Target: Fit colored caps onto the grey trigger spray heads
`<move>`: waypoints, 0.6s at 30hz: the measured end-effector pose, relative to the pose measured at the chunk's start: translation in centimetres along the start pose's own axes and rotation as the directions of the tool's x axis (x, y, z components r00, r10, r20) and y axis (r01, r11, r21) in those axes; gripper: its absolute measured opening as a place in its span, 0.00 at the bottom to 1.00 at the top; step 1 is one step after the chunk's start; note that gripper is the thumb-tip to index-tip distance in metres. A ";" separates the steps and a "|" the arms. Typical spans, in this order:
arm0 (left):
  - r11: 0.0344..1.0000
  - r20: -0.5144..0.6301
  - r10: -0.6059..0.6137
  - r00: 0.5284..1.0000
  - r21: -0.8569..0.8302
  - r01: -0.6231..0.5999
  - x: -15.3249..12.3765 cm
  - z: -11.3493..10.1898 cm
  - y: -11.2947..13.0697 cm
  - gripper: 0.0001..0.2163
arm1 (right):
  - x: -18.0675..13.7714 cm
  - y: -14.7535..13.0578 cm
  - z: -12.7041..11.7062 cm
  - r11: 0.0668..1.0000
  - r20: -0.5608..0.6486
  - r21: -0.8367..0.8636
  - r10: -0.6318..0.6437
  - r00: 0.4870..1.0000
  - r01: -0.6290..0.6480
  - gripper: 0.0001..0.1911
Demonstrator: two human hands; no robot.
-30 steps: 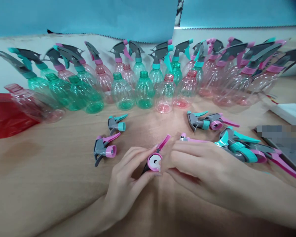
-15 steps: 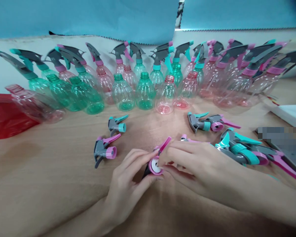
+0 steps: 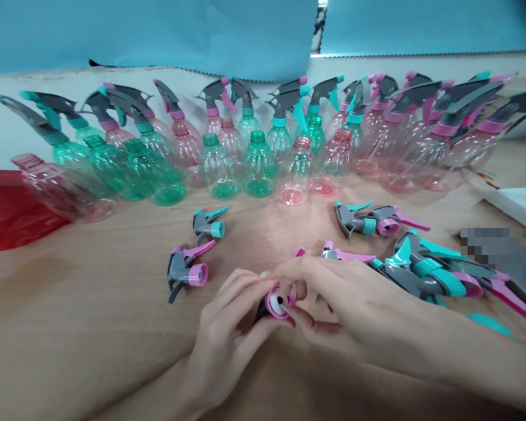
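Near the front of the table, my left hand (image 3: 232,327) grips a grey and pink trigger spray head (image 3: 277,301), its collar turned toward me. Inside the pink collar shows a white disc with a dark centre. Fingers of my right hand (image 3: 333,304) curl over the collar's right side, thumb and fingertips at its rim, and hide part of it. The tip of the pink trigger pokes out above my fingers. To the left lie a pink-collared spray head (image 3: 186,272) and a turquoise-collared spray head (image 3: 208,225).
Several clear green and pink bottles (image 3: 258,166) stand in rows along the wall, many with spray heads fitted. More loose spray heads (image 3: 425,272) are heaped at the right. A red plastic bag (image 3: 21,207) lies at far left; a white box (image 3: 521,204) sits at far right.
My right fingers have shifted from a pinch at the disc's centre to around the collar's rim, uncovering the dark centre. My left hand keeps its hold.
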State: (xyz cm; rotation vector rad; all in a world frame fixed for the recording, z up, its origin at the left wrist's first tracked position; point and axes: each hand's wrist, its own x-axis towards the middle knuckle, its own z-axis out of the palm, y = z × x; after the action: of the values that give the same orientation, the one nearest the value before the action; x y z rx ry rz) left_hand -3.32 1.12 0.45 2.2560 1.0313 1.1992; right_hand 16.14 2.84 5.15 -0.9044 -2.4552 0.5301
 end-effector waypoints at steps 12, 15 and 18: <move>0.995 -0.012 0.030 0.999 0.097 -0.028 -0.2 0.2 -0.1 0.06 | 0.1 0.1 1.0 1.000 -0.011 0.010 0.014 1.000 -0.013 0.18; 0.998 -0.014 0.005 1.000 0.067 -0.004 -0.1 0.2 -0.1 0.07 | 0.1 -0.1 0.5 0.999 -0.021 -0.053 -0.015 1.000 0.014 0.09; 0.998 -0.024 0.003 1.000 0.070 -0.001 -0.1 0.2 -0.3 0.08 | 0.0 -0.2 -0.1 0.991 -0.004 -0.133 0.002 1.000 -0.002 0.07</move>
State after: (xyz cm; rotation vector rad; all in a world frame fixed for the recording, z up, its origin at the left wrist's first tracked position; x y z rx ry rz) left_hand -3.30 1.23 0.12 2.3007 1.0964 1.2117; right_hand 16.11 2.75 5.30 -0.9596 -2.5103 0.3676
